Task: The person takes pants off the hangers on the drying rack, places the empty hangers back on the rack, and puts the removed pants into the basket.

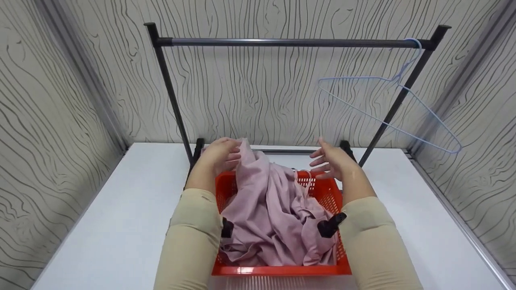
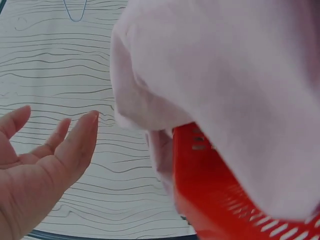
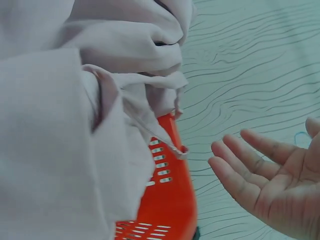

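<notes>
A heap of pink cloth point(image 1: 268, 201), with a thin strap at its right, lies in a red plastic basket point(image 1: 282, 270) with slotted walls. My left hand point(image 1: 221, 155) is raised at the basket's far left corner, its fingers extended beside the cloth; in the left wrist view a gap separates that hand point(image 2: 50, 165) from the fabric. Over the far right corner hovers my right hand point(image 1: 332, 161), fingers spread and nothing in them. The right wrist view shows the same hand point(image 3: 270, 175) palm up, apart from the cloth point(image 3: 125, 40) and the basket point(image 3: 170, 200).
Behind the basket stands a dark metal rack point(image 1: 258, 42) with a horizontal bar. A light blue wire hanger point(image 1: 387, 121) hangs at the bar's right end. Patterned panels point(image 1: 250, 96) enclose the white table point(image 1: 125, 209) at the back and sides.
</notes>
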`<action>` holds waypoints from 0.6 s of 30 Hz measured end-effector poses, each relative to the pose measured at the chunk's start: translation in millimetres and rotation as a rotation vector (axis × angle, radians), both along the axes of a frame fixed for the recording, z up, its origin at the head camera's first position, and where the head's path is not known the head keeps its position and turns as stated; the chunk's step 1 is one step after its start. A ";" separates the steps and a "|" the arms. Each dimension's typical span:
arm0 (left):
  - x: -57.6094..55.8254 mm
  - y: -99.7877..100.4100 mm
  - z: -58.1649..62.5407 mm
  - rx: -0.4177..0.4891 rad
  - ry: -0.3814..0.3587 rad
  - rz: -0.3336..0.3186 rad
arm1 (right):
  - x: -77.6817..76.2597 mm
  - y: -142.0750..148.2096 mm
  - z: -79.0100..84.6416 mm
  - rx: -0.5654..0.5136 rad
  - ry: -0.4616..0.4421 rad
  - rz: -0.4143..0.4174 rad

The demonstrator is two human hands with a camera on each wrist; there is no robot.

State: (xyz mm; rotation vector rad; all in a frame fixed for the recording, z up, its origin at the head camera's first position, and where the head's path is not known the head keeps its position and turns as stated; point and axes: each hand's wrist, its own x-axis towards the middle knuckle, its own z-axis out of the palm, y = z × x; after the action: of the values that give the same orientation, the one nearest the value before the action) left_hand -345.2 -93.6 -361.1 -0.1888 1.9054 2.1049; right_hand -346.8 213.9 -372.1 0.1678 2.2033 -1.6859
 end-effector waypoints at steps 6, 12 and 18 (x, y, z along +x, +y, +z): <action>-6.4 3.4 -10.0 0.054 -0.015 0.077 | -1.5 -0.8 -10.1 0.025 -0.043 -0.100; -9.2 2.9 -23.7 0.045 -0.048 0.127 | -1.2 -6.0 -19.0 0.022 -0.101 -0.142; -11.7 1.9 -36.1 0.055 -0.088 0.129 | -20.9 -2.7 -48.3 -0.048 -0.105 -0.125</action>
State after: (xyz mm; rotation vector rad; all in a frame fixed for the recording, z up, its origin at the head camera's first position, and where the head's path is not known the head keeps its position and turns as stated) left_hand -356.9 -91.7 -397.3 -0.3953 1.8275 2.1897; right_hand -367.7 211.2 -420.4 0.3799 2.1126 -1.7513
